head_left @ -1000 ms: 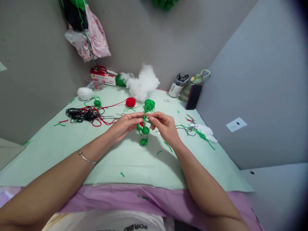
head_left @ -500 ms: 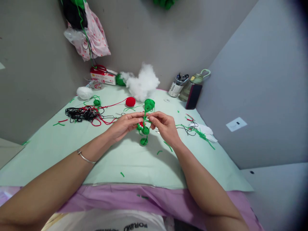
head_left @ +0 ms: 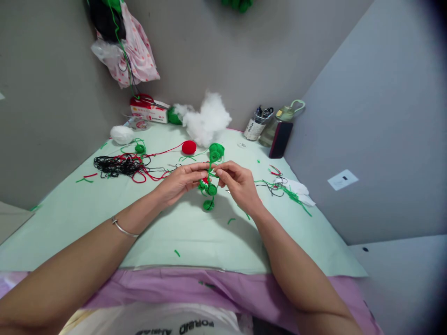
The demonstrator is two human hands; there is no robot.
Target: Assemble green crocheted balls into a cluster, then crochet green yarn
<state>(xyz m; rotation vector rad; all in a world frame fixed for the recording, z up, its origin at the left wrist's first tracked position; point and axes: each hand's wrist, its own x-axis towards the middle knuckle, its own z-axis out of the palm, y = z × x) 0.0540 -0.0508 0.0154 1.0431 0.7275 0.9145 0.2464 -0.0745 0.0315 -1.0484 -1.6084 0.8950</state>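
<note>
The left hand (head_left: pixel 183 182) was closed in a pinch on the left side of a green-and-red crocheted yarn piece (head_left: pixel 211 189), and the right hand (head_left: pixel 239 184) pinched at its right side, the exact strand between the fingertips being too small to make out. The piece sat in the narrow gap between the two hands, near the middle of a pale green table covering (head_left: pixel 209 242), with rounded green yarn shapes showing above and below the fingers; whether it touched the covering could not be told. Toward the body, a broad stretch ran to the covering's near edge, crossed only by the forearms and small green yarn snippets (head_left: pixel 177 253), with purple cloth (head_left: pixel 157 288) beyond that edge. Away from the body, room was tighter: a round red yarn ball (head_left: pixel 189 147) and a fluffy white fibre heap (head_left: pixel 208 118) stood just past the hands, toward the grey wall. To the left, a loose black yarn tangle (head_left: pixel 113 166) lay near the covering's left edge; to the right, a dark flat phone (head_left: pixel 281 140) leaned upright near the right edge, leaving open surface between it and the right hand.
</note>
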